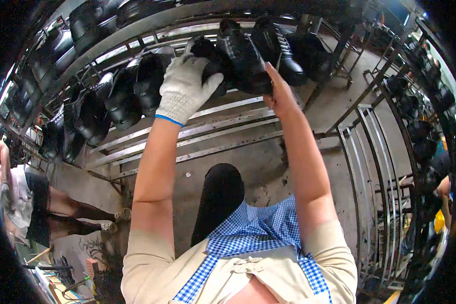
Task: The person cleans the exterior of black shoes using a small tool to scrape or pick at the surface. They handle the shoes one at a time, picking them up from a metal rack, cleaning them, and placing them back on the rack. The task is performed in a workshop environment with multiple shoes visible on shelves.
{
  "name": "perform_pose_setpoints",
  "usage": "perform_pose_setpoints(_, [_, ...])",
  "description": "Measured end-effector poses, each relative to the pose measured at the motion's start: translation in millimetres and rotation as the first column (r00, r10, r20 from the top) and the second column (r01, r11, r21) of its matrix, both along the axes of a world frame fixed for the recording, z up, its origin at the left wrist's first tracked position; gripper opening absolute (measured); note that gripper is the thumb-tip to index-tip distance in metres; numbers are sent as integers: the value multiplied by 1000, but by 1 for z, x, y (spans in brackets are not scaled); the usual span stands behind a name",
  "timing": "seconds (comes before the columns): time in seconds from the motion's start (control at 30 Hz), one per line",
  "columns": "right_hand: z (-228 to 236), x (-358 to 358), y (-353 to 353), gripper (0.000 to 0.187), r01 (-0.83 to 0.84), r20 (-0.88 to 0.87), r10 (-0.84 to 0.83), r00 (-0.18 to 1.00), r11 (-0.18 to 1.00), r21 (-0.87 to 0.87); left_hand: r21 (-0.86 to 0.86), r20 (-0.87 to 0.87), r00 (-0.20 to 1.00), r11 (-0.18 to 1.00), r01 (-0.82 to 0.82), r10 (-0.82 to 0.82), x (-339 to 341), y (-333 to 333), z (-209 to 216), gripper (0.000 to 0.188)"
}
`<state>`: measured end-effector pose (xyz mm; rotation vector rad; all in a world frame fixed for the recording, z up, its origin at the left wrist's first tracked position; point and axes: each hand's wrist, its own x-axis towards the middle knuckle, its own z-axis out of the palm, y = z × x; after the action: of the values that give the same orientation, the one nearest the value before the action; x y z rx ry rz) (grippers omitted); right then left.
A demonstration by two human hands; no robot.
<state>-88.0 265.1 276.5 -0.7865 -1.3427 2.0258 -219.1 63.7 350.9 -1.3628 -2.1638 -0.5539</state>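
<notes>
My left hand (185,88), in a white knit glove with a blue cuff edge, is wrapped round a black shoe (205,49) on the metal rack in front of me. Just right of it, another black shoe (240,58) points its rounded near end toward me. The bare fingers of my right hand (283,96) lie against that shoe's right side and near end, with the thumb tucked below. Farther right stands a black lace-up shoe (278,48), close to my right fingertips. My palms and parts of both gripped shoes are hidden.
More black shoes (124,99) line the rack to the left, above bare metal rails (223,121). An upper shelf bar (152,25) crosses over them. Another rack (375,131) stands at right. At left, a person (23,202) stands near the rack's end.
</notes>
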Motion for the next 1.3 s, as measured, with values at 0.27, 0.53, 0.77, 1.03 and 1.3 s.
perform_pose_setpoints(0.27, [-98, 96, -106, 74, -413, -121, 396, 910, 887, -207, 138, 46, 906, 901, 412, -421, 94, -36, -48, 27])
perform_pose_setpoints(0.53, [-205, 217, -144, 85, -554, -480, 362, 799, 754, -353, 454, 156, 382, 409, 791, -911, 154, -79, -139, 24])
perform_pose_setpoints(0.77, [-250, 337, -172, 81, -426, -460, 227, 859, 814, -394, 398, 912, -131, 916, 49, -389, 157, -53, -135, 69])
perform_pose_setpoints(1.03, [-292, 363, -195, 79, -267, -418, -34, 908, 723, -638, 588, 801, -241, 795, 150, -547, 198, -35, -158, 63])
perform_pose_setpoints(1.3, [-254, 372, -199, 80, 69, -19, -128, 992, 648, -759, 469, 883, -117, 865, 180, -455, 201, -33, -162, 61])
